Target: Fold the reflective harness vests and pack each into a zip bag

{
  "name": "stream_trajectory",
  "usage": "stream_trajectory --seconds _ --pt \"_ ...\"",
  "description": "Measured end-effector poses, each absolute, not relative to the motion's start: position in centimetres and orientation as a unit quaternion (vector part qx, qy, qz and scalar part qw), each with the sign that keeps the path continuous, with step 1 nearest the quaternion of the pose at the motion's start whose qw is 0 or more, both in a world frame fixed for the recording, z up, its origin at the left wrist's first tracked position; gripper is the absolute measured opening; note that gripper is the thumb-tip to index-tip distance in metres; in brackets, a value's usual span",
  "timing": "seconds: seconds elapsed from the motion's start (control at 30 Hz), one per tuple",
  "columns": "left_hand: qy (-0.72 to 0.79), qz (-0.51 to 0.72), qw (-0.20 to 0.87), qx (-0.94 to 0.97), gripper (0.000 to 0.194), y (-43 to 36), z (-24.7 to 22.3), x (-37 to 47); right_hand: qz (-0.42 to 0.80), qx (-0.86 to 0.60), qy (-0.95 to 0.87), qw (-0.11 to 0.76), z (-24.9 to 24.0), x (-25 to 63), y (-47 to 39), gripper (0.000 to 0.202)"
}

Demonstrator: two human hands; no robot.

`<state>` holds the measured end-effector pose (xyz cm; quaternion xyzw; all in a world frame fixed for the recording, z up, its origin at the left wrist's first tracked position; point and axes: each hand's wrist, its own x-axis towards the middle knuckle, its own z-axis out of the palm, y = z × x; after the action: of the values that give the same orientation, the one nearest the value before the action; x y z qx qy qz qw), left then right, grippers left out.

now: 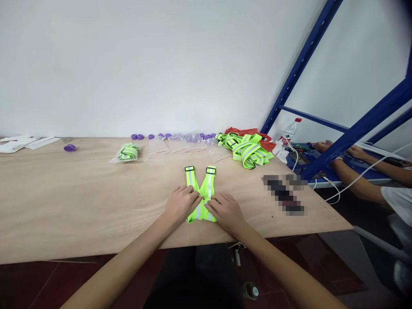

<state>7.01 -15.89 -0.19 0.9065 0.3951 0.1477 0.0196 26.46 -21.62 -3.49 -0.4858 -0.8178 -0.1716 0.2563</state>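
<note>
A neon-yellow reflective vest [210,183] with silver stripes lies folded on the wooden table, its two black strap buckles pointing away from me. My left hand [183,202] presses on its left side, fingers curled together at the fabric near the middle. From the other side, my right hand [225,210] pinches the cloth close to the centre. The two hands almost meet there, and they cover part of the vest.
A bagged vest [128,152] lies back left. Clear plastic bags [183,143] and purple rolls [137,137] line the wall. More vests [251,151] are heaped back right by a red bag [267,141]. A blue rack [344,133] and a co-worker's arms [357,182] are at the right.
</note>
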Motion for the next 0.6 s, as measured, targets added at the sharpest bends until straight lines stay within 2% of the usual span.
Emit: stream_trajectory --seconds 0.13,0.23,0.3,0.5,0.6 --pt "0.387 0.157 0.059 0.907 0.033 -18.5 -0.6 5.4 -0.165 -0.461 -0.832 0.262 -3.7 26.8 -21.8 0.026" --pt "0.385 0.175 0.093 0.901 0.053 -20.2 -1.6 4.5 -0.096 -0.473 -0.830 0.279 -3.7 27.1 -22.3 0.018" --pt "0.391 0.175 0.109 0.897 0.059 -20.7 -2.2 4.2 -0.027 -0.492 -0.823 0.281 -3.5 27.3 -22.9 0.020" --pt "0.375 0.181 0.156 0.896 0.055 -20.2 -2.2 4.2 0.121 -0.523 -0.803 0.259 -2.7 27.4 -24.4 0.031" --pt "0.339 0.172 0.186 0.906 0.050 -20.3 -1.4 3.9 0.162 -0.525 -0.801 0.236 -2.6 27.3 -25.2 0.045"
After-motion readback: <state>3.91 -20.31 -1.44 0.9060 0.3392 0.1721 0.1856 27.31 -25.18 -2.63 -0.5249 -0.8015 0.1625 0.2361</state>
